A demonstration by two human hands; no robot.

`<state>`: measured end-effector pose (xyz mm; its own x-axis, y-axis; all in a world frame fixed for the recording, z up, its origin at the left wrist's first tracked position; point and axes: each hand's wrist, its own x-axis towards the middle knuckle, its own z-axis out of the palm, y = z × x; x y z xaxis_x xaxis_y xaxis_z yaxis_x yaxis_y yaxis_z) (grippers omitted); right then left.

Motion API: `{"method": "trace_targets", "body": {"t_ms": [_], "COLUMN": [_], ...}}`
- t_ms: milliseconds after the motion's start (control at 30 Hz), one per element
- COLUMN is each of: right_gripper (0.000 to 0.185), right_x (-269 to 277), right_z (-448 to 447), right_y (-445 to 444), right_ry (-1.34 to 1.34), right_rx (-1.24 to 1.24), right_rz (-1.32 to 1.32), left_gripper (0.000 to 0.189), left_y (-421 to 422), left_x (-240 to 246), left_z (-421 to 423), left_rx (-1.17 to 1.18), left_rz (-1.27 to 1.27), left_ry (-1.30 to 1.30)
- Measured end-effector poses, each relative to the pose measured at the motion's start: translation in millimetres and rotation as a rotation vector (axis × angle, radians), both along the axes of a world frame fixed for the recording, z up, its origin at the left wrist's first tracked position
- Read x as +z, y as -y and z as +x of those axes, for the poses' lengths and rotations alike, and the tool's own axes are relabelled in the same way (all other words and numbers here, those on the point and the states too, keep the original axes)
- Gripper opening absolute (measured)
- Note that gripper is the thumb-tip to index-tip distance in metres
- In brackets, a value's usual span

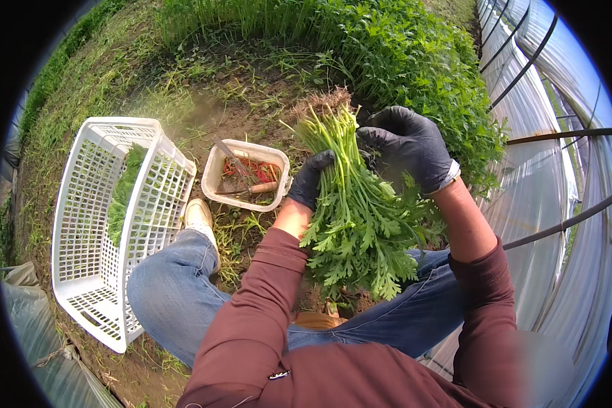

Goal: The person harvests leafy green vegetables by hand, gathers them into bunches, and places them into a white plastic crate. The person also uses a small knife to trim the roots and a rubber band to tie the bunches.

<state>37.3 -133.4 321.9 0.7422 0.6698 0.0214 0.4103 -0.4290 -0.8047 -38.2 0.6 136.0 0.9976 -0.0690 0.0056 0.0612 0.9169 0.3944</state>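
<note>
My left hand (312, 178), in a black glove, grips the stems of a bunch of leafy greens (362, 224), with the roots at the top and the leaves hanging towards my lap. On the right of the bunch, my right hand (410, 145), gloved too, has thumb and fingers near the upper stems; whether it pinches a stem is unclear. A pale plastic tub (284, 176) with red ties (265, 171) and a wooden-handled tool (263, 187) rests on the soil ahead of my left hand.
At the left a white plastic crate (155, 148) holds some greens (127, 199). Tall green plants (408, 61) grow ahead and to the right. Clear plastic sheeting (535, 178) on curved poles lines the right side. My shoe (200, 217) is between crate and tub.
</note>
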Motion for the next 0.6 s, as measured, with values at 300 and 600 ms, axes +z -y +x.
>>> {"method": "trace_targets", "body": {"t_ms": [300,600], "right_gripper": [0.013,0.034], "right_x": [-29,-8], "right_z": [-5,53], "right_y": [12,55], "right_ry": [-0.143,-0.295], "right_rx": [-0.059,-0.517], "right_rz": [0.040,0.518], "left_gripper": [0.052,0.040], "left_y": [45,36], "left_x": [-63,-129], "left_z": [-2,12], "left_rx": [-0.161,-0.220], "left_rz": [0.050,0.127], "left_ry": [0.001,0.056]}}
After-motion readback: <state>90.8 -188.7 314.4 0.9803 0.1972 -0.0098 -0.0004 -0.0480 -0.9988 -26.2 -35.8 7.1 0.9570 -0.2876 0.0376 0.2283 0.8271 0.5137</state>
